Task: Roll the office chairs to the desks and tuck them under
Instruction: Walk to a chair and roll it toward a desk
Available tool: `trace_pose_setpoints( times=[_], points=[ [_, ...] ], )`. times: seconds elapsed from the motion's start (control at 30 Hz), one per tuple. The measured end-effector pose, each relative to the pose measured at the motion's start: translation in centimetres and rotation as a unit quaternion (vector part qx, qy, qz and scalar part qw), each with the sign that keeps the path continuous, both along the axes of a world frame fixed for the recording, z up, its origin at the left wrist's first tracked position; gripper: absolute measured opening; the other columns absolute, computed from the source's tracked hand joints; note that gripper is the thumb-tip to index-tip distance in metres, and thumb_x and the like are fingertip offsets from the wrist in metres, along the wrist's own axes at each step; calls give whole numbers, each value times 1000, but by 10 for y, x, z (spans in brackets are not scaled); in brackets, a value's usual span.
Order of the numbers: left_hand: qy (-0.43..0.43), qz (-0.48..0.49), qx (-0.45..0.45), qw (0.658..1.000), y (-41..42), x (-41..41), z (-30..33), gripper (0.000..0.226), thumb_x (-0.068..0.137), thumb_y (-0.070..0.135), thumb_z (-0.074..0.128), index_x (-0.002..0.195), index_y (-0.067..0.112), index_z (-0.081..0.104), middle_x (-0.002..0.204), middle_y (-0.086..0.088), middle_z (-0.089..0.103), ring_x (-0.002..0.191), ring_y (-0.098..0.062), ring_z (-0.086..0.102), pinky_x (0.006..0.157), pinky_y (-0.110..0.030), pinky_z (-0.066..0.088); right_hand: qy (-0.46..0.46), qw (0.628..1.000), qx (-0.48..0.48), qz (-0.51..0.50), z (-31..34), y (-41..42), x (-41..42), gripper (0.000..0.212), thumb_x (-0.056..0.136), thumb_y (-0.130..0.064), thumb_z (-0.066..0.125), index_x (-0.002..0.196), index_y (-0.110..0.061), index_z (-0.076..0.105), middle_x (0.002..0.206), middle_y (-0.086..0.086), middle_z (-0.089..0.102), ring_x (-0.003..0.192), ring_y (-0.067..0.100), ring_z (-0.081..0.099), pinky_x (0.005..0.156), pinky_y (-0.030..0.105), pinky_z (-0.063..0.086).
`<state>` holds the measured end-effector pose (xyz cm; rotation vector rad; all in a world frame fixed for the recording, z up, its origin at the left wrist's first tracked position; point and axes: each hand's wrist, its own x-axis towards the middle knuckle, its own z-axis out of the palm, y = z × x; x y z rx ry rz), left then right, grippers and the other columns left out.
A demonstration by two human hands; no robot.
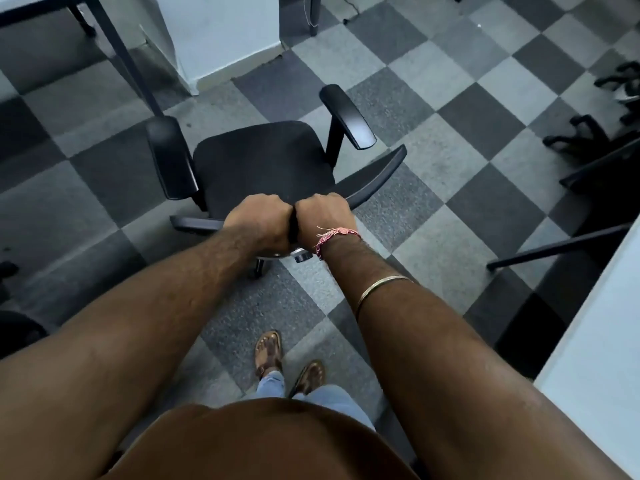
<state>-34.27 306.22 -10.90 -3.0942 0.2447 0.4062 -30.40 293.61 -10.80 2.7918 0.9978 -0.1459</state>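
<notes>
Both hands — grip atop chair backrest — seat beyond.

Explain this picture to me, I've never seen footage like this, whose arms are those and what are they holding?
This is one picture from a camera worn on a person's head, looking forward and down, so the arms are the wearer's own. There is no machine here. The left hand and the right hand sit side by side, both gripping the top edge of the backrest of a black office chair with padded armrests. The chair stands on a grey and dark checkered carpet floor. Ahead to the left is a dark metal desk leg beside a white panel; a white desk edge shows at the right. The wearer's sandalled feet are below.
</notes>
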Motion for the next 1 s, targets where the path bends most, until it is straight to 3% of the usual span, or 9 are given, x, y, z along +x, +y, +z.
trace_pose_setpoints(
  times=[0.37, 0.5, 0.63, 0.77, 1.0],
  points=[
    [16, -23, -3, 1000, -61, -54, 13, 20, 88, 41, 61, 98, 28, 73, 95, -2, 71, 90, -29, 70, 74, -38, 53, -8, 995, 56, -88, -8, -67, -78, 18, 89, -32, 56, 87, -21, 70, 88, 1, 72, 85, 25, 69, 64, 31, 37],
    [26, -25, -12, 999, -81, -87, 19, 17, 88, 40, 64, 97, 30, 74, 86, 1, 68, 85, -26, 68, 74, -37, 56, 11, 989, 102, -108, -13, -93, -118, 23, 89, -40, 58, 91, -19, 68, 93, 3, 71, 86, 28, 68, 63, 32, 38],
    [37, -63, 1, 997, -93, -115, 20, 17, 87, 42, 69, 101, 31, 72, 82, 5, 62, 84, -24, 67, 77, -37, 58, 35, 984, 119, -126, -14, -107, -155, 26, 90, -41, 58, 90, -17, 69, 91, 6, 71, 83, 30, 68, 65, 34, 46],
    [36, -108, 6, 993, -102, -140, 21, 18, 85, 41, 69, 100, 31, 72, 87, 3, 68, 81, -22, 65, 76, -37, 58, 39, 977, 140, -156, -16, -119, -192, 28, 88, -45, 60, 85, -19, 69, 85, 5, 70, 75, 30, 67, 64, 36, 52],
    [31, -216, 29, 975, -104, -170, 19, 15, 87, 40, 68, 97, 29, 71, 81, 6, 59, 81, -21, 65, 74, -35, 57, 12, 970, 141, -197, -27, -125, -243, 35, 84, -56, 65, 83, -21, 64, 81, 2, 68, 71, 27, 65, 57, 30, 37]
  ],
)
